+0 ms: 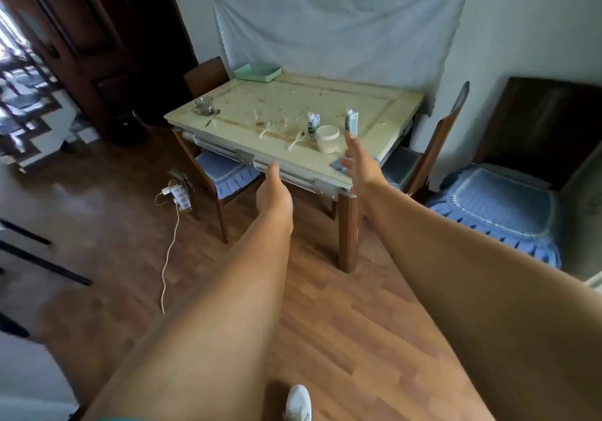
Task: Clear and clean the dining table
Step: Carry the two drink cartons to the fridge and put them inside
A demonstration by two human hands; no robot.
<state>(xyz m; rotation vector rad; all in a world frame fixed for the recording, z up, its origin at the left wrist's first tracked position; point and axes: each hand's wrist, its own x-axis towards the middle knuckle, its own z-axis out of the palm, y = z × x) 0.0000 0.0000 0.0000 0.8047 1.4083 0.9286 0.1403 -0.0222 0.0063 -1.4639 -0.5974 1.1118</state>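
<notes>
We stand short of the dining table (pixel 368 101), both bare arms stretched toward its near edge and holding nothing. Our right hand (pixel 360 160) is raised with its fingers straight and slightly apart, in front of the table's near right corner, close to a blue cloth (pixel 338 164) lying there. Our left hand (pixel 273 192) hangs before the table's near edge; its fingers look loosely curled, though we cannot tell their exact lie. On the table, toward its near side, stand two small cartons (pixel 313 125) (pixel 351 122) with a cream cup (pixel 328 138) between them, nearer us. Left of the cartons lie two white spoons (pixel 266 129) (pixel 295 140) and clear glasses (pixel 286 125). At the table's left corner sits a glass cup on a saucer (pixel 204 106). A green tray (pixel 257 72) rests at the far left corner. Brown stains and crumbs spread across the tabletop. Chairs with blue cushions (pixel 221 169) are tucked under the table's sides.
</notes>
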